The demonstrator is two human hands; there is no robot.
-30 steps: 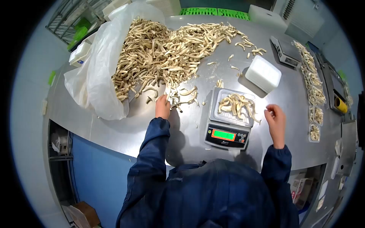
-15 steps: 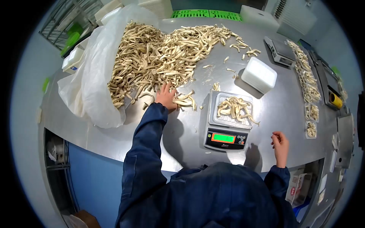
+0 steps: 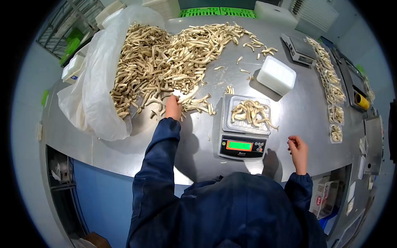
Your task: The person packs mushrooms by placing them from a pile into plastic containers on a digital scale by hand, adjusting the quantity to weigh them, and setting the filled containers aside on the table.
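Observation:
At the near edge of the large mushroom pile (image 3: 165,58), my left hand (image 3: 173,108) is closed on a pale mushroom (image 3: 188,96) that points up and to the right. Several loose mushrooms (image 3: 201,104) lie just right of that hand. My right hand (image 3: 298,149) hovers right of the scale (image 3: 242,146), its fingers curled together; nothing shows in it. On the scale rests a clear tray (image 3: 268,108) holding mushrooms (image 3: 249,112), one hanging over its right rim. The green display is lit, its digits too small to read.
A translucent bag (image 3: 93,82) stands open left of the pile. Stacked white trays (image 3: 276,75) sit behind the scale to the right. Farther right are a second scale (image 3: 301,50) and a row of filled trays (image 3: 333,93). Green crates (image 3: 200,12) line the back.
My left hand has spread over the pile's edge, then closed on a mushroom and lifted it slightly. My right hand moved down away from the tray, then slightly back up.

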